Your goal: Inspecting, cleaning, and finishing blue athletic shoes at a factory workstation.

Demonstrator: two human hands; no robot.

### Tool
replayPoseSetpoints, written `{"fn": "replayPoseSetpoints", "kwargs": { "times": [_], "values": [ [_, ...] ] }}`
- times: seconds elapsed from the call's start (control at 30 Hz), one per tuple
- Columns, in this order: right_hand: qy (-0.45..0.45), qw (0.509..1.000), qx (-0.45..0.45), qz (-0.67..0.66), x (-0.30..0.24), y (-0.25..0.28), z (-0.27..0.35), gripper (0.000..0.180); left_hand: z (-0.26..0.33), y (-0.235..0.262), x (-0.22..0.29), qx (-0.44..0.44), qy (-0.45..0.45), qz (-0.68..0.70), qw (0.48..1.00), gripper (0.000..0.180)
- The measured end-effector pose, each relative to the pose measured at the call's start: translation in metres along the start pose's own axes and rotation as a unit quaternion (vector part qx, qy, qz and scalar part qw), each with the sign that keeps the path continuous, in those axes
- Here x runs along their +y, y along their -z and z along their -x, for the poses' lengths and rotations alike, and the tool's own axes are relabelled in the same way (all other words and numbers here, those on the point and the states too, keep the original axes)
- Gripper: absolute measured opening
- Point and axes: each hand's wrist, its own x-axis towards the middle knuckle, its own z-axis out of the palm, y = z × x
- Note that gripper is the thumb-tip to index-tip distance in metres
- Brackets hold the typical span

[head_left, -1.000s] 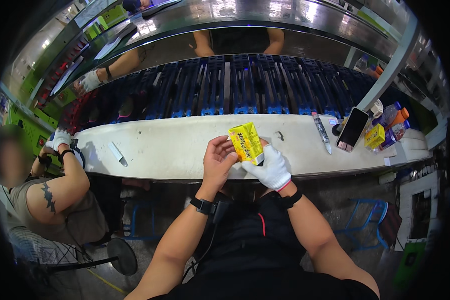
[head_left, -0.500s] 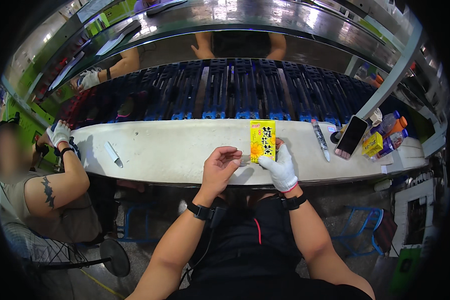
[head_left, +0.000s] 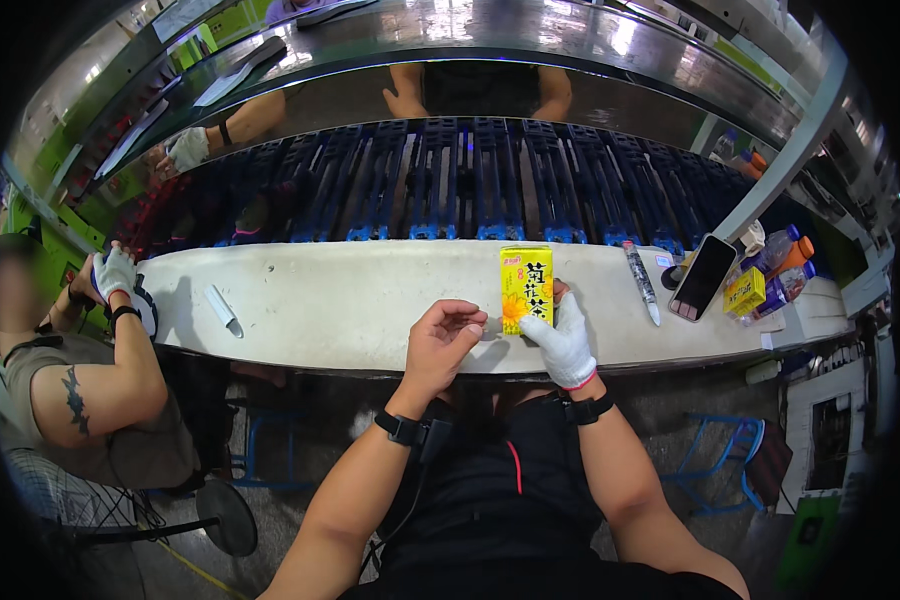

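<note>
A yellow drink carton [head_left: 526,288] with dark characters and flower pictures stands upright above the white worktop [head_left: 370,290]. My right hand [head_left: 566,343], in a white glove with some fingertips bare, is closed round its lower right side, thumb across the front. To the carton's left is my bare left hand [head_left: 443,345], its fingers curled in toward the thumb. Something small and pale seems to show at those fingertips, too faint to name. A gap separates the left fingertips from the carton.
On the right lie a pen [head_left: 641,283], a phone [head_left: 705,277], another yellow carton [head_left: 745,292] and several bottles [head_left: 792,255]. A white strip [head_left: 224,309] lies to the left. Behind the worktop runs a dark slatted conveyor [head_left: 460,185]. A co-worker [head_left: 90,390] sits at the left.
The carton has come slightly lower and nearer in my right hand. My left hand has barely shifted. The co-worker's arms have drawn in toward their body.
</note>
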Motion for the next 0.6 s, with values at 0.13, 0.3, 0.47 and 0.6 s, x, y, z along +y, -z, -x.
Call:
{"fn": "replayPoseSetpoints", "kwargs": {
  "times": [0.13,0.3,0.47,0.6],
  "values": [
    [0.002,1.0,0.006,0.016,0.001,0.001,0.001,0.056,0.002,0.0,0.0,-0.005,0.032,-0.002,0.999,0.029],
    [-0.006,1.0,0.005,-0.023,0.009,0.005,0.0,0.053,0.003,-0.002,-0.001,-0.003,0.039,-0.024,0.999,0.025],
    [-0.025,0.998,0.011,-0.056,0.01,0.0,-0.001,0.049,0.006,0.001,0.0,0.006,0.027,-0.011,1.0,0.023],
    [-0.001,0.999,0.023,-0.042,0.01,0.006,-0.003,0.049,-0.003,-0.005,-0.005,-0.002,0.03,-0.013,0.999,0.021]
  ]
}}
